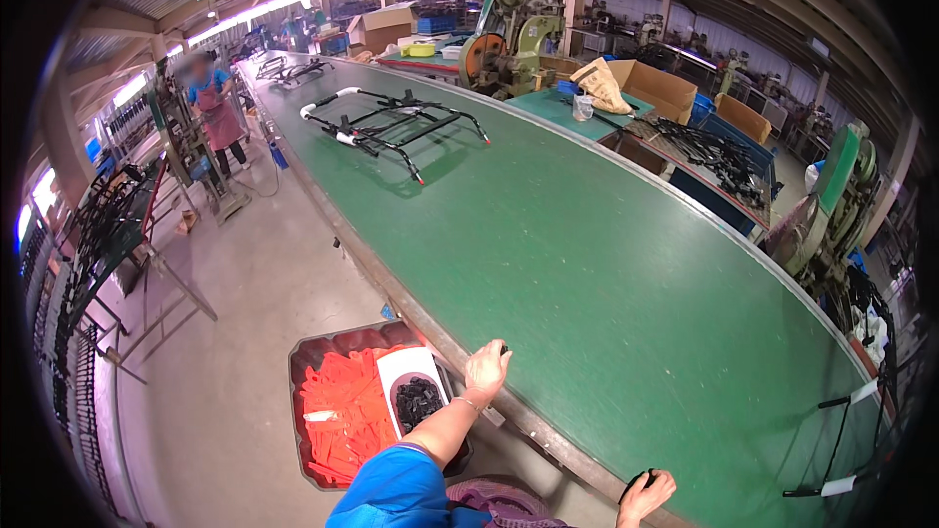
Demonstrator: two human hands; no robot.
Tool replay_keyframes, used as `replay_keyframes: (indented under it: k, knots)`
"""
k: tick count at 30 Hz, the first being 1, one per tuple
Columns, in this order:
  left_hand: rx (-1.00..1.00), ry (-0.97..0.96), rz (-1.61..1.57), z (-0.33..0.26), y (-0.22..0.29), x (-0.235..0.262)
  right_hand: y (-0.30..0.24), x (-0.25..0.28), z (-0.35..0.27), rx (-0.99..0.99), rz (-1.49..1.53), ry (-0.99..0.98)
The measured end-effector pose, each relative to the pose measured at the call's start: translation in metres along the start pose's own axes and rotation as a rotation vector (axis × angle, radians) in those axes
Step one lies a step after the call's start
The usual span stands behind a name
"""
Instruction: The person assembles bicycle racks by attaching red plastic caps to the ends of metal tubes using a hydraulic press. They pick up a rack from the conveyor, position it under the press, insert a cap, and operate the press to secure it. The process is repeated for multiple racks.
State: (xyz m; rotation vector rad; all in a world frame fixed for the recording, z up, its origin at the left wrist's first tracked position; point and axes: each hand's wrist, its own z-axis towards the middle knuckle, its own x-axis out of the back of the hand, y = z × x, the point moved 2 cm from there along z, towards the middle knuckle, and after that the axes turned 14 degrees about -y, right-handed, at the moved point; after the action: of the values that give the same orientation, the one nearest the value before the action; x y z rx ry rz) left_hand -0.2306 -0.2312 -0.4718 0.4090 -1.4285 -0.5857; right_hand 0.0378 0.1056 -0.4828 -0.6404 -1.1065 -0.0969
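My left hand (484, 372) is over the near edge of the green conveyor belt (587, 264), its fingers closed around a small black piece (504, 349) that is mostly hidden. Farther right, my right hand (649, 497) rests near the same edge, curled on another small black part (638, 482). Below my left forearm stands a dark tub (295, 401) of red strip-like pieces (342, 411). On them sits a white box (395, 364) with small black parts (418, 401) in its opening.
A black tubular frame (401, 127) with white sleeves and red tips lies up the belt; more frames (293, 70) lie beyond. Another frame (836, 445) enters at right. Presses (509, 34) and a parts table (709, 161) line the far side. A person (217, 108) stands at left.
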Motion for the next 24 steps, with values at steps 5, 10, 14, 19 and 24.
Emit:
replay_keyframes:
  k: [5,10,14,19,24]
  knots:
    - [0.014,-0.019,0.035,-0.001,0.0,0.0,-0.011,0.008,0.0,0.001,0.002,0.024]
    - [0.006,-0.005,0.031,0.0,-0.002,-0.001,-0.01,0.006,0.0,-0.022,0.012,0.0]
    - [-0.004,-0.015,-0.003,-0.001,0.0,0.002,-0.012,0.008,0.001,-0.027,0.009,0.002]
    - [0.0,-0.007,-0.02,-0.001,-0.002,0.001,-0.014,0.011,0.002,-0.041,0.021,-0.009]
    - [0.002,0.008,-0.017,-0.001,-0.004,-0.001,-0.013,0.009,0.001,-0.036,0.017,0.022]
